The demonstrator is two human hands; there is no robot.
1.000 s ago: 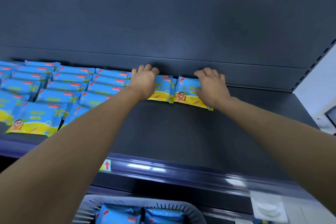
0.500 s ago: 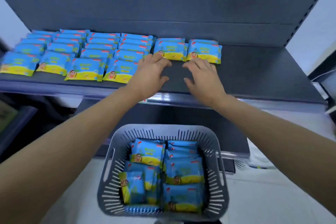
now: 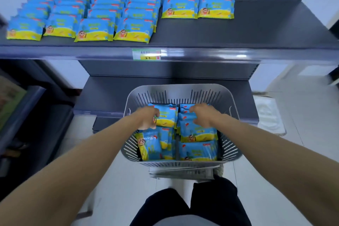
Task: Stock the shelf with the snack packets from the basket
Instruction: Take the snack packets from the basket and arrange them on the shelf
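Two glossy rectangular packets (image 3: 167,118) (image 3: 184,113) gripped by left hand (image 3: 146,120) and right hand (image 3: 204,117).

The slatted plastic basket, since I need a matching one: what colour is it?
The slatted plastic basket is light grey, best seen in the head view.

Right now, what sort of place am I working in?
Most likely a shop aisle, perhaps a convenience store: a grey metal shelf with neat rows of identical blue-and-yellow snack packets, a price label on its front rail, and a grey slotted basket holding more of the same packets.
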